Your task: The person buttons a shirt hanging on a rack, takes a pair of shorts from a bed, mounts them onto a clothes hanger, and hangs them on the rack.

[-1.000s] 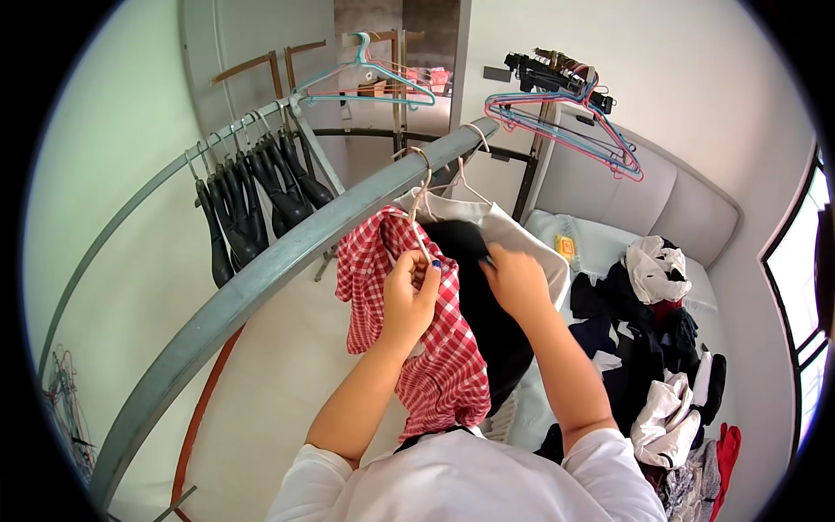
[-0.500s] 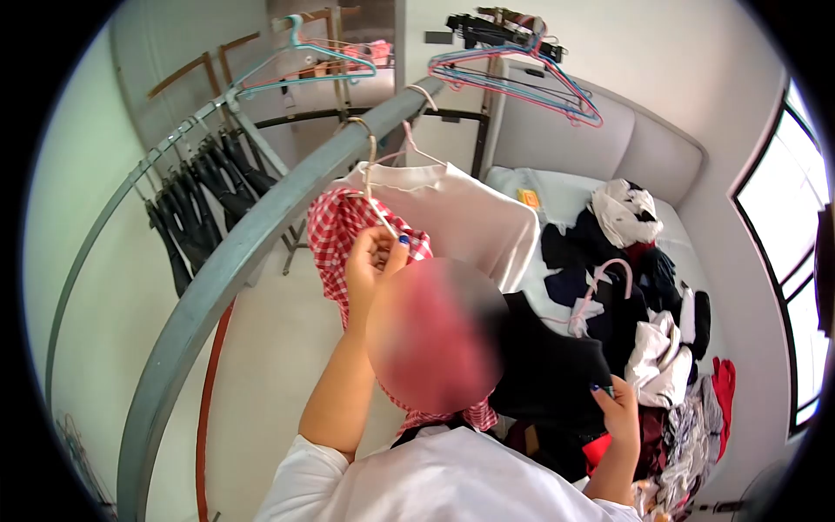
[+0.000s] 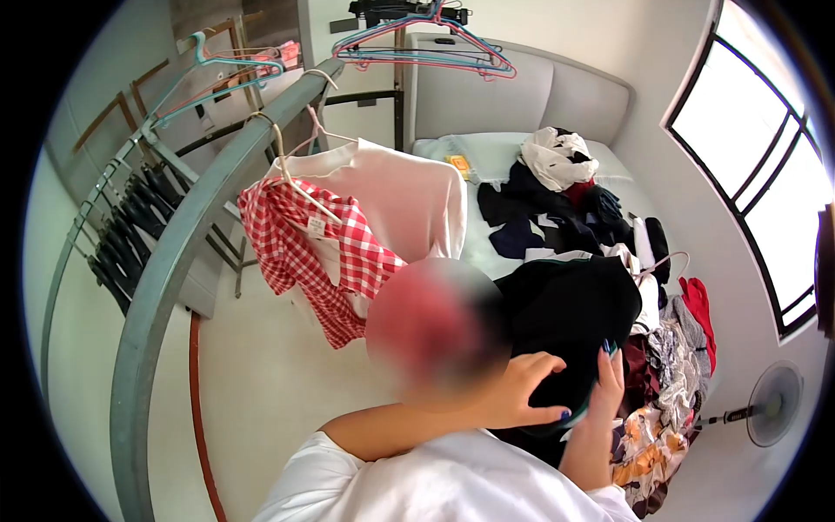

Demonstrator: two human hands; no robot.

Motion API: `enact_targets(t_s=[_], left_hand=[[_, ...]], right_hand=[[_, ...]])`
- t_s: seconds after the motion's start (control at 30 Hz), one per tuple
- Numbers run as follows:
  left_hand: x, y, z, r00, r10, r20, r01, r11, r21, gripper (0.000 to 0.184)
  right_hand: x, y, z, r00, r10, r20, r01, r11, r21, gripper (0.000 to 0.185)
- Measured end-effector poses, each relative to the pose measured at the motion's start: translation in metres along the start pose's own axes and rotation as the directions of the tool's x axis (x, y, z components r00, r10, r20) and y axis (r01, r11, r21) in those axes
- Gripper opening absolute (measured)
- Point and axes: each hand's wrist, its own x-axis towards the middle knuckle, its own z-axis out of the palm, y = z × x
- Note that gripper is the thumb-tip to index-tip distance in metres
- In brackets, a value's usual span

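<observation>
A black garment (image 3: pixel 570 300) spreads out in front of my right side, over the bed. My right hand (image 3: pixel 606 387) pinches its lower right edge, where a thin green trim shows. My left hand (image 3: pixel 532 391) reaches across beside it, thumb and fingers apart, close to the black cloth. A pale pink hanger (image 3: pixel 677 257) juts out past the garment's right shoulder; most of it is hidden. On the grey rail (image 3: pixel 187 230), a red-and-white checked shirt (image 3: pixel 304 230) hangs from a cream hanger (image 3: pixel 313 198), beside a white long-sleeved top (image 3: pixel 413 187). A round blur covers the middle.
Piled clothes (image 3: pixel 565 196) lie on the bed (image 3: pixel 626 170), with patterned fabrics (image 3: pixel 652 444) nearer me. Blue and pink hangers (image 3: pixel 426 56) hang at the rail's far end. Black clip hangers (image 3: pixel 130 222) line a second rail. A fan (image 3: pixel 774 404) stands at right.
My left hand has left the checked shirt's hanger and crossed right to the black garment. The black garment has been raised and spread. The view has turned right.
</observation>
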Motion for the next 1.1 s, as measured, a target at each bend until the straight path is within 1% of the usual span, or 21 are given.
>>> enact_targets(t_s=[0.13,0.2,0.27,0.3,0.4,0.43,0.47,0.5,0.53,0.6,0.67,0.7,0.73,0.8,0.83,0.87,0.9,1.0,1.03,1.07,1.1], left_hand=[[-0.001,0.008,-0.010,0.991,-0.081,-0.104,0.094,0.988,0.125,0.060],[-0.006,0.007,-0.025,0.982,-0.134,-0.130,0.158,0.967,0.201,0.052],[-0.012,0.003,-0.035,0.953,-0.192,-0.236,0.251,0.934,0.253,0.047],[-0.015,-0.005,-0.034,0.940,-0.143,-0.311,0.248,0.911,0.329,0.037],[-0.020,-0.018,-0.036,0.911,-0.061,-0.408,0.222,0.907,0.359,0.027],[-0.021,-0.019,-0.045,0.903,-0.104,-0.417,0.236,0.931,0.279,0.023],[-0.023,-0.020,-0.054,0.893,-0.145,-0.426,0.249,0.948,0.198,0.020],[-0.024,-0.020,-0.063,0.881,-0.187,-0.434,0.260,0.959,0.116,0.018],[-0.023,-0.001,-0.075,0.868,-0.242,-0.433,0.260,0.965,-0.017,0.018],[-0.030,0.006,-0.088,0.857,-0.253,-0.448,0.278,0.961,-0.012,0.020],[-0.036,0.010,-0.101,0.929,-0.212,-0.304,0.225,0.974,0.007,0.022],[-0.036,0.010,-0.106,0.939,-0.201,-0.278,0.213,0.977,0.014,0.024],[-0.035,0.011,-0.108,0.937,-0.203,-0.283,0.215,0.976,0.014,0.024],[-0.031,0.012,-0.115,0.949,-0.158,-0.271,0.155,0.987,-0.033,0.023],[-0.031,0.009,-0.121,0.971,-0.162,-0.176,0.165,0.986,0.002,0.026],[-0.029,0.005,-0.124,0.969,-0.163,-0.184,0.167,0.986,0.006,0.026],[-0.026,0.001,-0.126,0.982,-0.138,-0.132,0.145,0.988,0.047,0.029],[-0.015,-0.012,-0.138,0.996,0.023,-0.092,-0.007,0.985,0.171,0.033],[-0.011,-0.009,-0.145,0.982,0.094,-0.166,-0.021,0.918,0.396,0.033],[-0.006,-0.007,-0.153,0.959,0.180,-0.219,-0.013,0.801,0.599,0.034],[-0.002,-0.011,-0.158,0.926,0.229,-0.301,0.066,0.685,0.726,0.035]], right_hand=[[0.007,0.033,0.034,0.976,-0.194,0.100,0.202,0.975,-0.086,0.022],[0.006,0.043,0.051,0.977,-0.158,0.144,0.171,0.982,-0.082,0.020],[0.004,0.048,0.066,0.948,-0.205,0.244,0.240,0.963,-0.123,0.018],[0.005,0.051,0.069,0.939,-0.207,0.273,0.258,0.952,-0.164,0.020],[0.015,0.045,0.065,0.911,-0.097,0.400,0.207,0.948,-0.241,0.022],[0.026,0.038,0.055,0.883,-0.027,0.468,0.224,0.901,-0.371,0.018],[0.029,0.025,0.050,0.877,-0.092,0.471,0.313,0.853,-0.417,0.016],[0.042,0.016,0.034,0.840,-0.251,0.481,0.502,0.694,-0.516,0.022],[0.055,0.008,0.018,0.838,-0.417,0.353,0.544,0.569,-0.617,0.032],[0.077,-0.016,0.008,0.682,-0.584,0.440,0.656,0.223,-0.721,0.056],[0.094,-0.020,-0.002,0.654,-0.386,0.651,0.654,-0.144,-0.742,0.065],[0.107,-0.011,-0.017,0.694,-0.238,0.679,0.698,-0.005,-0.716,0.062],[0.118,0.006,-0.037,0.843,-0.105,0.528,0.516,0.436,-0.737,0.047],[0.149,0.037,-0.102,0.902,-0.182,0.391,0.430,0.457,-0.779,0.029],[0.147,0.030,-0.098,0.892,-0.199,0.405,0.445,0.539,-0.715,0.023],[0.143,0.019,-0.095,0.883,-0.215,0.417,0.454,0.615,-0.645,0.018],[0.136,0.006,-0.073,0.859,-0.303,0.412,0.504,0.638,-0.582,0.014],[0.144,-0.036,-0.070,0.862,-0.417,0.286,0.486,0.524,-0.700,0.024],[0.161,-0.044,-0.083,0.798,-0.529,0.290,0.536,0.403,-0.742,0.026],[0.160,-0.063,-0.065,0.748,-0.567,0.345,0.604,0.366,-0.708,0.026],[0.162,-0.082,-0.068,0.793,-0.517,0.321,0.542,0.359,-0.760,0.025]])
